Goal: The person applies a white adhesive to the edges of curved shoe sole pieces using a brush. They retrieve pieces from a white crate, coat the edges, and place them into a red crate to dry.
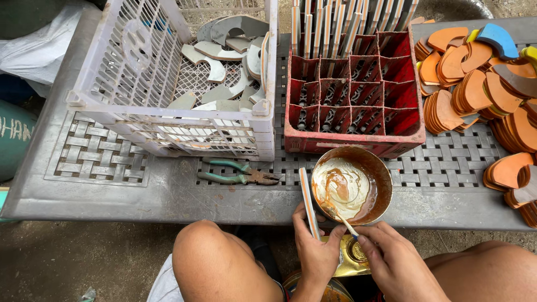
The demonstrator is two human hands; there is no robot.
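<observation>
Bare knees frame the bottom of the picture; between them sits a gold-lidded tin [353,254], low centre, partly hidden by the hands.

Left hand [316,249], lower centre: fingers closed round a thin flat piece [305,202] with pale and orange layers, held on edge and upright, its long edge turned toward the bowl, probably so that edge can take the paste. Right hand [394,263], just right of it: fingers pinched narrow on the handle of a small brush or stick [342,220], whose tip dips into the metal bowl [380,173].

Bowl stands at the near rim of the grey bench [112,196], just beyond both hands, close enough to dip without reaching. Inside: creamy glue-like paste, streaked brown, with brown smears up the wall.

Left of the bowl, green-handled pliers [238,173] lie flat on the bench's woven panel.

Further back, centre: red divided crate [403,131]. Near cells look empty; far cells hold similar thin strips stood on edge, kept apart by the dividers.

Upper left: white lattice crate [128,61], holding loose grey curved cut pieces.

Upper right: heaps of orange heel-shaped pieces [475,84] stacked on the bench, a blue one and a few yellow among them.
</observation>
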